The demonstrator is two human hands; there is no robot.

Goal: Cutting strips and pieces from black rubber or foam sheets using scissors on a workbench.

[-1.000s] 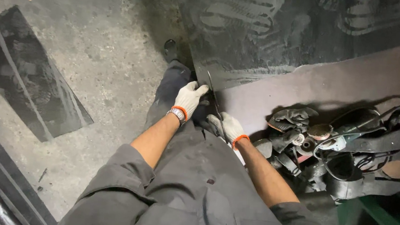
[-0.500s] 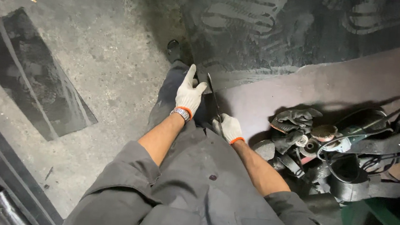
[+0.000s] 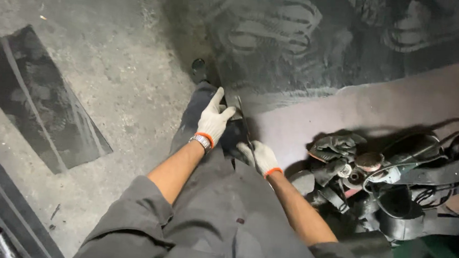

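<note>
Two gloved hands at work low over the knee, close together. Left hand in a white knit glove with an orange cuff, fingers spread and laid flat on the dark trouser leg, a metal wristwatch just behind the cuff; grip open, nothing held. Right hand in a matching glove, curled around the lower end of a thin dark metal strip; grip closed on the strip, though how tightly cannot be told. Strip running up and slightly left from the right hand, passing just beside the left fingertips, along the edge of a large dark sheet marked with pale swirls. Beside the right hand, a heap of tools and cables on a brownish panel. Off to the left, a separate dark plate flat on the concrete floor. Black shoe at the sheet's edge.
</note>
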